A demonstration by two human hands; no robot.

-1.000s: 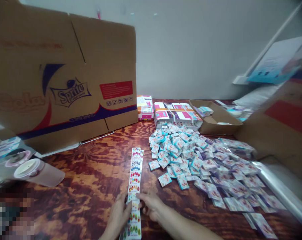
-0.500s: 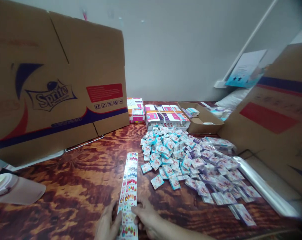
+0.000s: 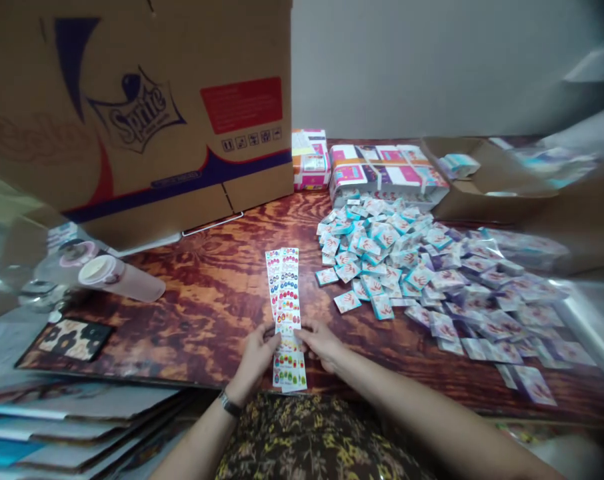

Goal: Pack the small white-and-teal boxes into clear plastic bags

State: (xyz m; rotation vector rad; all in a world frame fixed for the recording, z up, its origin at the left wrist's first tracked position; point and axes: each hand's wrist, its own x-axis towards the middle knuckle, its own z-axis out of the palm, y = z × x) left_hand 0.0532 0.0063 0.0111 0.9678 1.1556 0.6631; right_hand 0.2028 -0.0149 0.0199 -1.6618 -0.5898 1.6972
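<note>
Long white strips printed with rows of colourful nail stickers (image 3: 287, 300) lie over the table near its front edge. At least two overlap, and the one beneath sticks out to the left at its far end. My left hand (image 3: 258, 352) is closed on the strips' left edge, with the thumb on top. On the right edge my right hand (image 3: 321, 343) pinches them between thumb and fingers. To the right of the strips spreads a heap of small white, teal and purple boxes (image 3: 382, 250) with a hand picture on them.
A large Sprite carton (image 3: 252, 167) stands at the back left. Pink-and-white packages (image 3: 389, 170) and an open cardboard tray (image 3: 512, 180) sit behind the heap. A pink tumbler (image 3: 132, 280) and a flower-patterned pouch (image 3: 72, 339) lie left. Flattened cardboard (image 3: 82, 417) is stacked below the table edge.
My view has tipped down and turned left, bringing in my forearms and the table's front edge. The sticker strips have fanned apart slightly at the far end. Both hands keep hold of them.
</note>
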